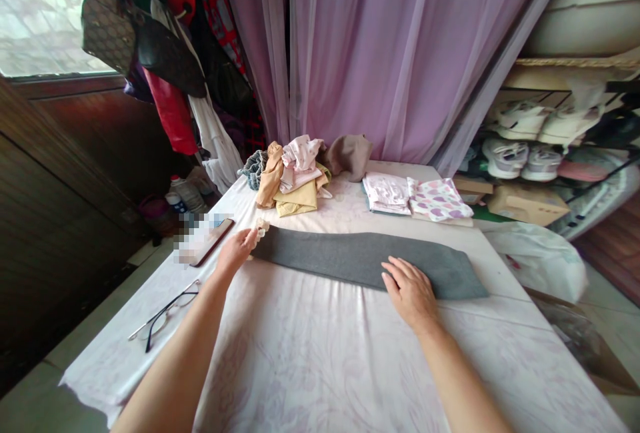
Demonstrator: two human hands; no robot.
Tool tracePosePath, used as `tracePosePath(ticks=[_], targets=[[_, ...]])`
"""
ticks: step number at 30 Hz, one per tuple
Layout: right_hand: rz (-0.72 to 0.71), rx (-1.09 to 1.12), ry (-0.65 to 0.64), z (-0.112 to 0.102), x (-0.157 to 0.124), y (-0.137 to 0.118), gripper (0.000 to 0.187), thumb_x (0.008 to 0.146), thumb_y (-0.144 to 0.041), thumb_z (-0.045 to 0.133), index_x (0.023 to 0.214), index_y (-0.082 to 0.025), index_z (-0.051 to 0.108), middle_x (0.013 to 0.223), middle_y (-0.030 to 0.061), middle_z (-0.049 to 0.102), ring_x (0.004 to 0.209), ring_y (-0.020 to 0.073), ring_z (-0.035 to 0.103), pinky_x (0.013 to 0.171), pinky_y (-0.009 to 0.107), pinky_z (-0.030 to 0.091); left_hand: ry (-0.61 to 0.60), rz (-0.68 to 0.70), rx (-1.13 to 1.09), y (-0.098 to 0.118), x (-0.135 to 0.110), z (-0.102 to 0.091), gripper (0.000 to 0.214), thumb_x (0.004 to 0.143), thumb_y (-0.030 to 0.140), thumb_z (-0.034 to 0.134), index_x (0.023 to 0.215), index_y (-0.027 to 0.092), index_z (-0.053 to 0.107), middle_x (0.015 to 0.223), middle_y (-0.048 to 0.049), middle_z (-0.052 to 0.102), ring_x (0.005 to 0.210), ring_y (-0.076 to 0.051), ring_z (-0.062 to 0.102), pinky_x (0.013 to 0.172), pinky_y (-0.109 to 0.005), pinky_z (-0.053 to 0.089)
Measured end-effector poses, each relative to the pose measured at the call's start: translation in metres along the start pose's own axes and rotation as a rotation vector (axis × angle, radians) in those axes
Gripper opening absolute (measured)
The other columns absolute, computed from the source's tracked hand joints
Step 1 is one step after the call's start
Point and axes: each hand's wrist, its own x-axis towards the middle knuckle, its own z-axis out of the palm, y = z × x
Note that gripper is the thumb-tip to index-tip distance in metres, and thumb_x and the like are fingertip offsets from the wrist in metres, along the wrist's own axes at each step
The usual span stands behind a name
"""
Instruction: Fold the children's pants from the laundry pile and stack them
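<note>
Long folded strip of dark grey fabric lies flat on a white sheet with a faint pink floral print, running sideways in front of the person. Left hand is at the strip's left end, fingers closed and pinching the fabric, beside a small crumpled pale bit of cloth. Right hand rests flat on the strip's near edge towards the right end, fingers open and spread, not gripping. Left of the left hand is a phone in a brown case, partly pixelated. Thin dark-framed glasses lie on the sheet further towards the near edge. Further back sit a loose pile of beige, yellow and pink clothes, a crumpled taupe cloth and folded white garments with pink and purple hearts. Behind them hangs a sheer lilac curtain. Pale sneakers sit on a rack at right.
</note>
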Motion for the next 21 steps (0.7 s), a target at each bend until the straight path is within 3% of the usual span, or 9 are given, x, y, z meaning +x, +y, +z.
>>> tracePosePath(ticks=[3, 5, 8, 13, 17, 21], targets=[[-0.011, 0.002, 0.012, 0.001, 0.000, 0.001, 0.036, 0.094, -0.038, 0.041, 0.105, -0.022, 0.072, 0.118, 0.0098, 0.070, 0.111, 0.0255, 0.062, 0.095, 0.042, 0.046, -0.003, -0.016, 0.169, 0.003, 0.000, 0.007, 0.053, 0.091, 0.057, 0.036, 0.099, 0.017, 0.069, 0.109, -0.0141, 0.071, 0.104, -0.030, 0.065, 0.082, -0.037, 0.049], [-0.011, 0.005, 0.015, 0.001, 0.000, 0.002, 0.036, 0.094, -0.038, 0.042, 0.105, -0.022, 0.072, 0.118, 0.0098, 0.070, 0.111, 0.0257, 0.062, 0.095, 0.042, 0.046, 0.049, -0.057, 0.314, 0.005, 0.001, 0.013, 0.050, 0.088, 0.057, 0.042, 0.105, 0.017, 0.067, 0.132, -0.0174, 0.060, 0.126, -0.035, 0.051, 0.096, -0.045, 0.044], [-0.009, 0.006, 0.017, 0.001, 0.000, 0.002, 0.036, 0.094, -0.039, 0.041, 0.105, -0.023, 0.072, 0.118, 0.0094, 0.070, 0.111, 0.0256, 0.062, 0.094, 0.042, 0.047, 0.051, -0.072, 0.380, 0.005, 0.001, 0.020, 0.051, 0.089, 0.058, 0.040, 0.111, 0.018, 0.065, 0.143, -0.0166, 0.051, 0.138, -0.036, 0.038, 0.106, -0.053, 0.033], [-0.023, 0.017, 0.018, 0.000, 0.000, 0.003, 0.037, 0.093, -0.040, 0.041, 0.105, -0.023, 0.072, 0.117, 0.0100, 0.070, 0.111, 0.0261, 0.062, 0.094, 0.042, 0.047, 0.053, -0.059, 0.371, 0.013, -0.006, 0.023, 0.045, 0.091, 0.050, 0.042, 0.112, 0.015, 0.060, 0.133, -0.0200, 0.059, 0.130, -0.033, 0.048, 0.106, -0.049, 0.032], [-0.016, 0.032, 0.022, 0.001, 0.000, 0.003, 0.035, 0.093, -0.039, 0.042, 0.105, -0.024, 0.072, 0.117, 0.0092, 0.070, 0.111, 0.0256, 0.062, 0.094, 0.042, 0.047, 0.036, -0.091, 0.336, 0.021, -0.012, 0.017, 0.039, 0.090, 0.049, 0.043, 0.104, 0.016, 0.058, 0.113, -0.0189, 0.068, 0.110, -0.031, 0.063, 0.088, -0.038, 0.044], [-0.025, 0.034, 0.024, 0.001, -0.001, 0.004, 0.036, 0.093, -0.039, 0.042, 0.105, -0.023, 0.071, 0.117, 0.0094, 0.070, 0.111, 0.0258, 0.062, 0.094, 0.042, 0.047, 0.052, -0.151, 0.189, 0.025, -0.012, 0.010, 0.042, 0.086, 0.052, 0.049, 0.111, 0.018, 0.054, 0.105, -0.0153, 0.071, 0.098, -0.031, 0.067, 0.073, -0.033, 0.045]])
